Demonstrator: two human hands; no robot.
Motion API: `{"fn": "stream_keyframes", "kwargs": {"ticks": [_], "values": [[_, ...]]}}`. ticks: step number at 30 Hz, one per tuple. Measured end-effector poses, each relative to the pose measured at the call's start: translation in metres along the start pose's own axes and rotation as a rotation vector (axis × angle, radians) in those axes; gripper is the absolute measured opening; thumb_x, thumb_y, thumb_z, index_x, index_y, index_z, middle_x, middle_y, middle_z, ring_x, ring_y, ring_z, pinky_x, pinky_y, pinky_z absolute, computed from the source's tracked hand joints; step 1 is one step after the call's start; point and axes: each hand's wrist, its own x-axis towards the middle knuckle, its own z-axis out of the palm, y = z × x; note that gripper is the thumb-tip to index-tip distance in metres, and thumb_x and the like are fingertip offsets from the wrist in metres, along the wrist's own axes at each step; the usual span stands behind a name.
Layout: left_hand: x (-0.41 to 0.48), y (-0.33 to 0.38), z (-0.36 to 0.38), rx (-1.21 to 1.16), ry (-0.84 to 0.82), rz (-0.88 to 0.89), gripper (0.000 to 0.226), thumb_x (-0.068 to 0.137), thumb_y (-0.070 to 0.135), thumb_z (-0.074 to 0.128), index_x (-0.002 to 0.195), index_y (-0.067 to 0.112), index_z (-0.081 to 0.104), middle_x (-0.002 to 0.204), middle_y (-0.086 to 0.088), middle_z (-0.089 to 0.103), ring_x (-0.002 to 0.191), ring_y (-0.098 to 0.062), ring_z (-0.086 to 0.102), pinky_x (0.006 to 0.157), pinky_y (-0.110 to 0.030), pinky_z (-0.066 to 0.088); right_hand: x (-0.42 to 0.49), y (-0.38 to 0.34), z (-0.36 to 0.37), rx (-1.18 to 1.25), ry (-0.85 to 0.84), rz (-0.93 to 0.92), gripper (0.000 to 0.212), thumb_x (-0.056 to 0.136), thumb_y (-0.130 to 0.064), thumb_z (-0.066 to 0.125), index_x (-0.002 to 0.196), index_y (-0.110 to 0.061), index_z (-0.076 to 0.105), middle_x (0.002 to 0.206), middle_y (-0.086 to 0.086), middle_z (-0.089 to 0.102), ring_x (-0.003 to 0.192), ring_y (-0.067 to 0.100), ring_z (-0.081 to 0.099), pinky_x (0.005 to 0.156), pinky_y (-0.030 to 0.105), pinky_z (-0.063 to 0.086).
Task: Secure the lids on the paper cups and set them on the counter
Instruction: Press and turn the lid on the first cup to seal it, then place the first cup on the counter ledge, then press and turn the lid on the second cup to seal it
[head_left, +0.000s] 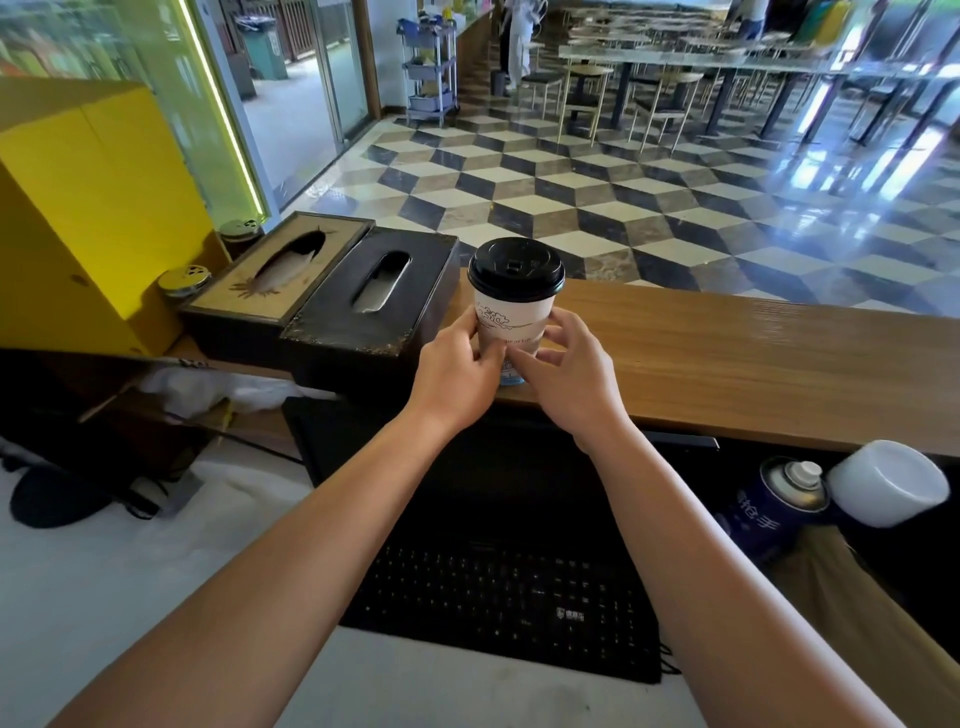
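Observation:
A white paper cup (511, 317) with a black lid (515, 269) fitted on top stands upright on the wooden counter (727, 358), near its front edge. My left hand (457, 366) holds the cup's lower left side with fingers curled round it. On the other side, my right hand (563, 364) has its thumb and fingertips against the lower right of the cup. Both hands hide the cup's base, where a bit of blue print shows.
Two dark tissue boxes (363, 306) sit just left of the cup. A yellow box (88, 208) stands further left. Below the counter lie a black keyboard (504, 597), a blue spray can (774, 499) and a white cap (888, 480).

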Motion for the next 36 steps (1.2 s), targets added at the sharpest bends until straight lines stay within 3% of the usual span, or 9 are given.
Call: {"fn": "stream_keyframes", "kwargs": {"ticks": [2,5,9,12,17,20,24,30,36], "values": [[-0.001,0.001,0.002,0.012,0.001,-0.007,0.037,0.097,0.024,0.056,0.134,0.020,0.057,0.117,-0.001,0.071,0.102,-0.014,0.066,0.070,-0.010,0.042,0.001,0.001,0.001,-0.010,-0.001,0.007,0.062,0.087,-0.032,0.076,0.143,-0.026,0.049,0.139,-0.004,0.060,0.114,0.012,0.063,0.094,0.035,0.056],[-0.004,0.003,0.003,0.025,0.007,-0.016,0.041,0.097,0.026,0.058,0.137,0.019,0.054,0.123,-0.004,0.069,0.110,-0.020,0.065,0.080,-0.018,0.043,-0.002,0.001,0.000,-0.034,0.000,0.017,0.061,0.087,-0.035,0.076,0.142,-0.025,0.051,0.140,-0.004,0.059,0.117,0.012,0.062,0.095,0.035,0.055],[-0.014,0.011,-0.003,0.011,0.042,-0.069,0.050,0.095,0.027,0.062,0.141,0.013,0.049,0.135,-0.004,0.061,0.125,-0.020,0.056,0.090,-0.019,0.038,-0.012,-0.002,-0.008,-0.049,0.046,0.054,0.070,0.088,-0.038,0.075,0.148,-0.020,0.044,0.144,-0.003,0.056,0.120,0.012,0.060,0.099,0.036,0.053],[-0.027,0.015,-0.010,-0.014,0.115,-0.127,0.060,0.094,0.026,0.063,0.147,0.010,0.040,0.144,-0.006,0.052,0.132,-0.020,0.049,0.102,-0.025,0.038,-0.029,-0.006,-0.018,-0.055,0.120,0.034,0.063,0.089,-0.033,0.074,0.145,-0.018,0.049,0.136,-0.004,0.062,0.114,0.010,0.063,0.098,0.034,0.054],[-0.073,0.020,-0.026,-0.008,0.066,-0.021,0.034,0.091,0.021,0.065,0.125,0.019,0.059,0.118,0.006,0.064,0.083,0.000,0.062,0.067,-0.007,0.042,-0.082,-0.009,-0.035,-0.042,0.164,-0.053,0.025,0.089,-0.028,0.073,0.113,-0.019,0.071,0.099,-0.007,0.073,0.087,0.009,0.072,0.080,0.038,0.063],[-0.116,0.017,-0.030,0.018,-0.030,0.039,0.019,0.089,0.018,0.065,0.108,0.022,0.067,0.103,0.011,0.068,0.076,0.001,0.065,0.060,0.000,0.043,-0.127,0.001,-0.038,-0.009,0.127,-0.033,0.015,0.088,-0.026,0.073,0.101,-0.019,0.073,0.088,-0.002,0.073,0.076,0.013,0.074,0.071,0.039,0.064],[-0.174,-0.007,-0.016,0.035,-0.158,0.005,0.018,0.089,0.017,0.067,0.106,0.024,0.067,0.102,0.012,0.068,0.079,0.001,0.065,0.061,-0.001,0.044,-0.191,0.036,-0.030,-0.100,0.072,0.028,0.016,0.087,-0.025,0.073,0.103,-0.021,0.075,0.086,-0.007,0.072,0.079,0.013,0.072,0.076,0.040,0.063],[-0.255,-0.059,0.019,0.049,-0.379,-0.151,0.029,0.089,0.011,0.067,0.115,0.023,0.064,0.111,0.010,0.065,0.095,-0.004,0.063,0.084,-0.016,0.048,-0.268,0.087,-0.018,-0.307,-0.170,0.192,0.034,0.088,-0.022,0.072,0.122,-0.018,0.068,0.110,-0.005,0.071,0.092,0.010,0.065,0.084,0.022,0.051],[-0.310,-0.107,0.044,0.124,-0.565,-0.271,0.053,0.085,-0.002,0.064,0.131,0.022,0.053,0.127,0.000,0.056,0.095,-0.015,0.060,0.077,-0.022,0.048,-0.318,0.122,-0.010,-0.419,-0.379,0.318,0.070,0.085,-0.017,0.076,0.149,-0.020,0.046,0.148,0.003,0.048,0.133,0.019,0.047,0.103,0.024,0.039]]}}
